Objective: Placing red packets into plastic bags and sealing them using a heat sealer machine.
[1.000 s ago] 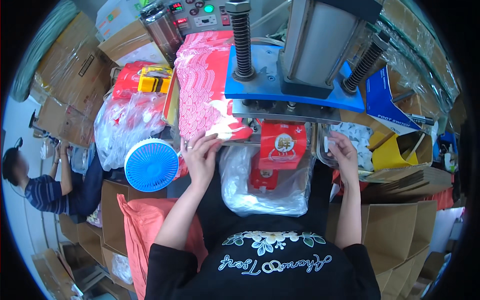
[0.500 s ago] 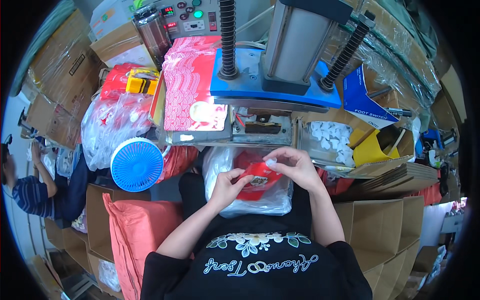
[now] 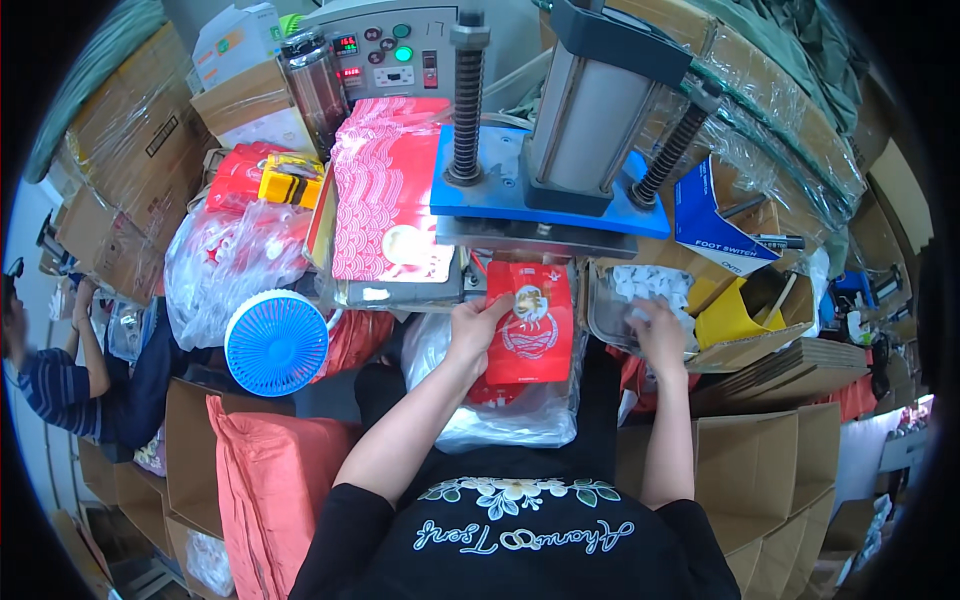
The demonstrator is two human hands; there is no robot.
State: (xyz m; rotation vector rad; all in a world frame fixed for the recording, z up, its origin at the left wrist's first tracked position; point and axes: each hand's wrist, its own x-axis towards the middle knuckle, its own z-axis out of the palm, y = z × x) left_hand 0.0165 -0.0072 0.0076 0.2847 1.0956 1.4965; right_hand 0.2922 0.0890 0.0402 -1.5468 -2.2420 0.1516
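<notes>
A flat red pouch (image 3: 545,345) with a pale printed emblem hangs upright in front of me. My left hand (image 3: 482,330) pinches its left edge between thumb and fingers. Under it, a clear plastic bag (image 3: 520,425) with more red pouches lies on my lap. My right hand (image 3: 660,340) is over a clear tray (image 3: 608,322) of small white plastic pieces (image 3: 650,283). Its fingers are bent and look slightly apart at the pieces, their tips partly hidden, and I see nothing held in them.
A press with a blue plate (image 3: 550,205) stands just beyond my hands. Red printed pouches (image 3: 390,200) lie left of it, near a blue fan (image 3: 277,343). Cardboard boxes (image 3: 745,455) are at the right. Another person (image 3: 60,370) sits far left.
My right hand has left the pouch and moved right to the tray; the small white piece it pinched is out of sight. The pouch now hangs flat from my left hand, its printed front showing.
</notes>
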